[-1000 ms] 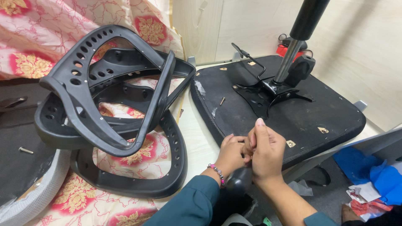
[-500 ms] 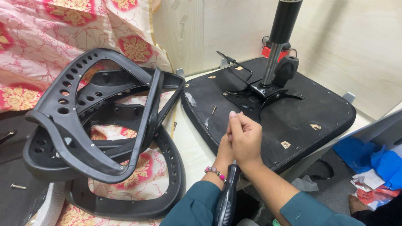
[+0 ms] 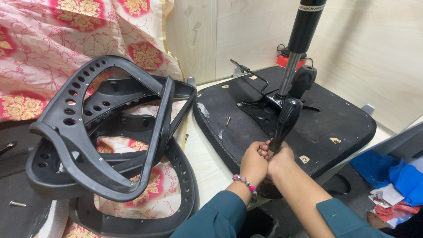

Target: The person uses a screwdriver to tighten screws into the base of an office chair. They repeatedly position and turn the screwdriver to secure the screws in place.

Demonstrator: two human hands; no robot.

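Both my left hand (image 3: 253, 161) and right hand (image 3: 278, 159) clamp the black ribbed plastic tool handle (image 3: 285, 122); I'd keep it upright over the upturned black fabric seat base (image 3: 343, 123).

Top of the black gas cylinder (image 3: 305, 26) cut off by the upper edge. Lower end of the black tool handle (image 3: 285, 121) buried inside the left hand (image 3: 254, 164) and right hand (image 3: 278, 162), fingers overlapping, grip details unclear. Lowest chair frame (image 3: 145, 220) clipped at the bottom edge. Small bolt (image 3: 17, 203) too tiny to make out. Blue cloth (image 3: 396, 174) partly out of view at right.
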